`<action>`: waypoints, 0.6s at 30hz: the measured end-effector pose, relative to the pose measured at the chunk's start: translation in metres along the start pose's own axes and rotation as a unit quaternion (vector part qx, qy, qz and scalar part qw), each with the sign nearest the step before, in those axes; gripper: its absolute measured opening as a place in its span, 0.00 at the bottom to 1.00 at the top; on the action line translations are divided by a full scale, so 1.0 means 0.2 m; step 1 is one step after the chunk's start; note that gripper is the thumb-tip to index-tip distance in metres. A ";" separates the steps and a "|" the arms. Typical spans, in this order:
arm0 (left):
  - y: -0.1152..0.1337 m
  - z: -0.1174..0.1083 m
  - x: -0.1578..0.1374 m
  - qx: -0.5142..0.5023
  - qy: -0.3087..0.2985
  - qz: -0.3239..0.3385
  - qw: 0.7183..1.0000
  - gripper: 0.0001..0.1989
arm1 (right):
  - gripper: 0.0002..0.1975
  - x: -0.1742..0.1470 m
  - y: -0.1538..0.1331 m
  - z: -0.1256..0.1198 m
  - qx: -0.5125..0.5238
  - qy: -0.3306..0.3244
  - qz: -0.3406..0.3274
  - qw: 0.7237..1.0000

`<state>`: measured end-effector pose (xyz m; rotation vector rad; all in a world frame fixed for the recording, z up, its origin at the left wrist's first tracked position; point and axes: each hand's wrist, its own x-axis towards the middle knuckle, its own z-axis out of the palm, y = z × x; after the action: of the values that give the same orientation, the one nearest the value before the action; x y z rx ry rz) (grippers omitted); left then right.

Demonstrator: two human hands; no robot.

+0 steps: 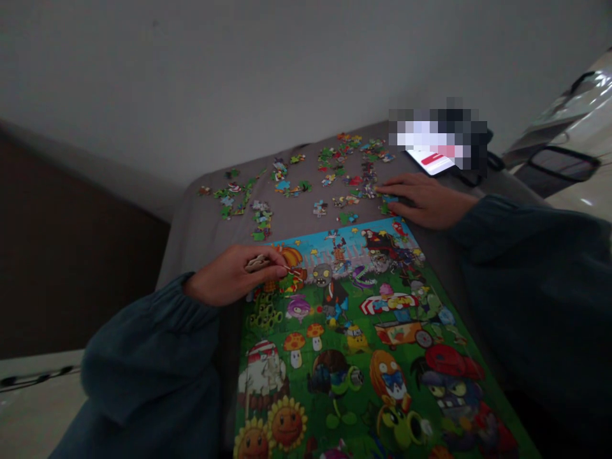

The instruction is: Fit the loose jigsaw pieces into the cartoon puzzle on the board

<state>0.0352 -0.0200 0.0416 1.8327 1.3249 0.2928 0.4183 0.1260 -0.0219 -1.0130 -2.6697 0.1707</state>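
A colourful cartoon picture sheet (329,344) lies flat in front of me, green below with a blue strip along its far edge. Over its far left corner, my left hand (234,274) is closed on several jigsaw puzzle pieces, one pinched at the fingertips and others inside the fingers. My right hand (425,199) rests beyond the sheet's far right corner, its fingers stretched out and slightly apart. A blue-green puzzle piece (389,205) lies right at those fingers. Loose jigsaw pieces (261,220) are scattered across the grey cloth, some in small clusters.
The grey cloth-covered surface (184,226) meets a pale wall (239,83) at the back. A lit phone (435,162), partly blurred out, lies at the back right beside dark items. Black-framed objects (564,162) stand at the far right. On the left floor runs a dark cable (38,377).
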 end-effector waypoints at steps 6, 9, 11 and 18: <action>-0.01 0.01 0.00 0.006 -0.005 -0.018 1.000 0.19 | 0.28 0.00 0.00 0.00 0.006 -0.002 -0.001 1.000; 0.00 0.00 -0.01 -0.009 -0.019 -0.026 0.999 0.19 | 0.28 0.00 0.01 0.00 0.007 0.000 -0.002 1.000; 0.00 0.00 -0.01 -0.006 -0.028 -0.026 0.999 0.19 | 0.28 0.00 0.01 0.00 0.008 0.005 -0.003 1.000; 0.01 -0.01 -0.01 0.020 -0.039 -0.021 0.999 0.18 | 0.28 0.00 0.01 0.00 0.014 -0.011 0.002 1.000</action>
<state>0.0343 -0.0214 0.0436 1.8283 1.3225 0.1715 0.4193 0.1276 -0.0212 -1.0145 -2.6771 0.2214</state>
